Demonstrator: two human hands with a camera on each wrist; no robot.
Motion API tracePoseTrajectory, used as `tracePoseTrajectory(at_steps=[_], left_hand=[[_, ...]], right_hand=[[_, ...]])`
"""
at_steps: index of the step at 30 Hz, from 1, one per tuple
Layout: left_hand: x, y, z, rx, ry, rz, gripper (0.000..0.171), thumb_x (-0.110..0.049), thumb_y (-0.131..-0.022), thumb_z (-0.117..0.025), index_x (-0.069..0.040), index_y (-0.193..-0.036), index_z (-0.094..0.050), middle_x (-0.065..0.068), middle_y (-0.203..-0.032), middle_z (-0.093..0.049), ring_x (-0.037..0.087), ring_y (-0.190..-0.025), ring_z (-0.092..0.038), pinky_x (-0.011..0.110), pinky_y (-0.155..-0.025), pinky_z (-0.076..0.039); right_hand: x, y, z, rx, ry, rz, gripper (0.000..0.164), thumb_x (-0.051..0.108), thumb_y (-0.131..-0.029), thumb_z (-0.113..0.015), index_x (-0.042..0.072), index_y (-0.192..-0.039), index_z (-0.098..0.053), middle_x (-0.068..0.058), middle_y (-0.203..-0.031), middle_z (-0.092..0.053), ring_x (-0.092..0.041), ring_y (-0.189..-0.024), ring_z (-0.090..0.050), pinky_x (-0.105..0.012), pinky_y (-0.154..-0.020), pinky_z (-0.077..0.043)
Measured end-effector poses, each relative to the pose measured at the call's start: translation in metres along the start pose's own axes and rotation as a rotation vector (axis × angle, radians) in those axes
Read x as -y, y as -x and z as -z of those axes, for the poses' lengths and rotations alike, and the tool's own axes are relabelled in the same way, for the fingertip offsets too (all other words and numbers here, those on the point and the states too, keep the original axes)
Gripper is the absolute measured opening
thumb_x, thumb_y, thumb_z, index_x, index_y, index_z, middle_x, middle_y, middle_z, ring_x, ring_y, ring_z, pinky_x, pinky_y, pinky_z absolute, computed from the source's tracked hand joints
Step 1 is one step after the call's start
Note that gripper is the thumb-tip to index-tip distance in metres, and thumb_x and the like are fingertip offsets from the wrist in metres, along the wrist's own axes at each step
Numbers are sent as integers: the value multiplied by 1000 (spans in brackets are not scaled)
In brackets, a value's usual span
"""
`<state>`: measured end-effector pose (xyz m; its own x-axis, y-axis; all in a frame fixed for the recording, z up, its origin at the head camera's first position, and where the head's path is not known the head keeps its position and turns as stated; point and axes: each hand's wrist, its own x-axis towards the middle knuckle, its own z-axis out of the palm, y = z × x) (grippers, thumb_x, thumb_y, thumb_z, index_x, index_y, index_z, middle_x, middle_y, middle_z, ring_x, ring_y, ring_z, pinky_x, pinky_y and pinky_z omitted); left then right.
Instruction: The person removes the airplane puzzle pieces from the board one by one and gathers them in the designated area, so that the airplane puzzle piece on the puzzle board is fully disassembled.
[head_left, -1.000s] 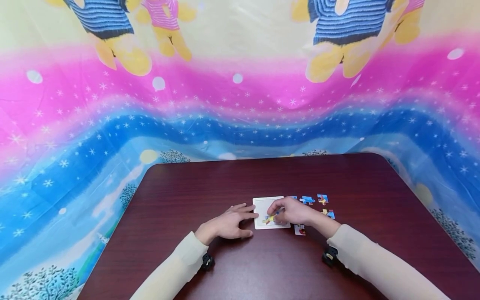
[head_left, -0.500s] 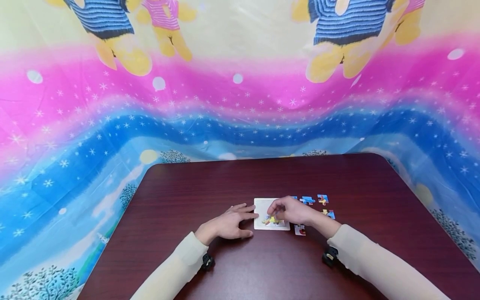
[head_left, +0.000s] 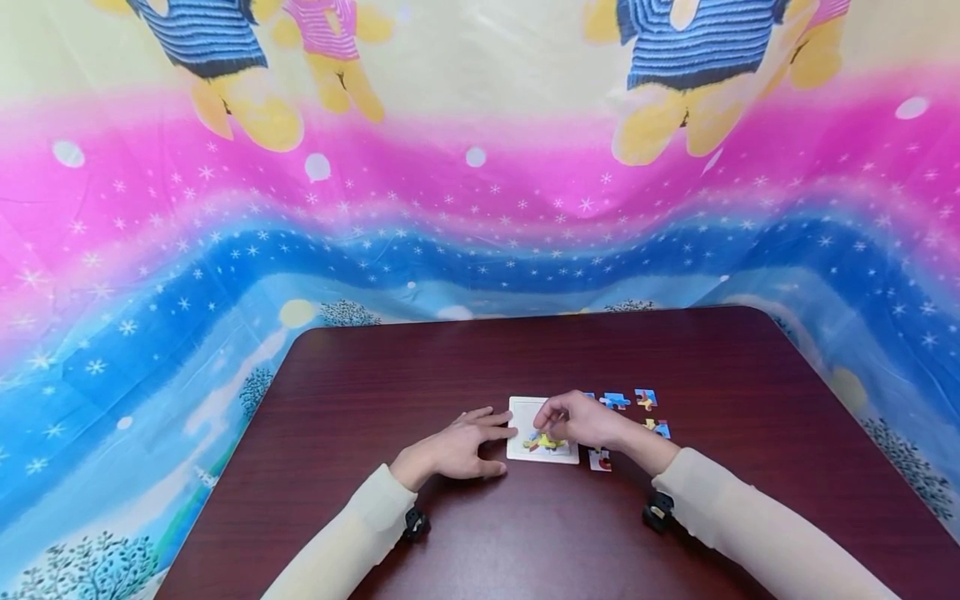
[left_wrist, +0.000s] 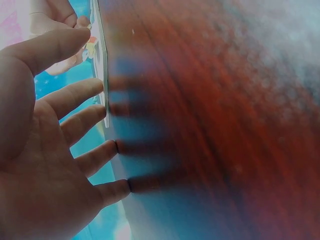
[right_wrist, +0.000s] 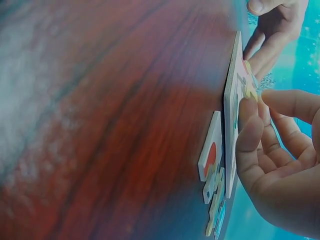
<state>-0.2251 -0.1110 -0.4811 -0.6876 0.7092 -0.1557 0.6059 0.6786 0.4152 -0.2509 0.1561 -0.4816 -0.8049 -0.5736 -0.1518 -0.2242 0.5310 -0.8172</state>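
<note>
A white puzzle tray (head_left: 527, 414) lies on the table, with a colourful yellow picture part in its near portion. My left hand (head_left: 461, 446) rests beside its left side, fingers spread, two fingertips touching the tray's edge in the left wrist view. Over the tray's right part is my right hand (head_left: 588, 421), fingers curled. In the right wrist view its fingertips pinch a yellow puzzle piece (right_wrist: 251, 91) at the tray's surface; the fingers partly hide it. Right of the tray lie several loose puzzle pieces (head_left: 615, 401), some partly covered by the right hand.
The dark red-brown table (head_left: 420, 358) reaches back to a patterned cloth (head_left: 480, 250) hanging behind and at both sides. One loose piece with a red patch (head_left: 600, 460) lies near the tray's near right corner. Black wrist cameras sit at both cuffs.
The tray has slid slightly toward me, and more of the yellow picture shows below the right fingers. Both hands stay nearly in place.
</note>
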Motion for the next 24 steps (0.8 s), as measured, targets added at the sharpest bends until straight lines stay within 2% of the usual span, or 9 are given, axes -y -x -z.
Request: tracePoseTrajectory(at_steps=[18,24], left_hand=[[0,0,-2,-2,-10,3,59,-39,-92,-68,-22,-147,-52,0,-162,-36,34,-153,-23,63,-120,-22],[0,1,0,-2,-3,0,60,-38,-93,-68,-21,-147,-52,1,-162,-35,34,-154,-22,63,-120,-21]], right_hand=[[-1,-2,0,-17,-23,-10,12,0,-88,-68,5,-98,-73,-6,-92,-72,-16,-84,-63,-29,-65,-51],[-2,-1,3,-26,-83,-25,14,-1,-88,-67,3,-100,-72,-9,-92,-72,-18,-83,-64,-31,-63,-52]])
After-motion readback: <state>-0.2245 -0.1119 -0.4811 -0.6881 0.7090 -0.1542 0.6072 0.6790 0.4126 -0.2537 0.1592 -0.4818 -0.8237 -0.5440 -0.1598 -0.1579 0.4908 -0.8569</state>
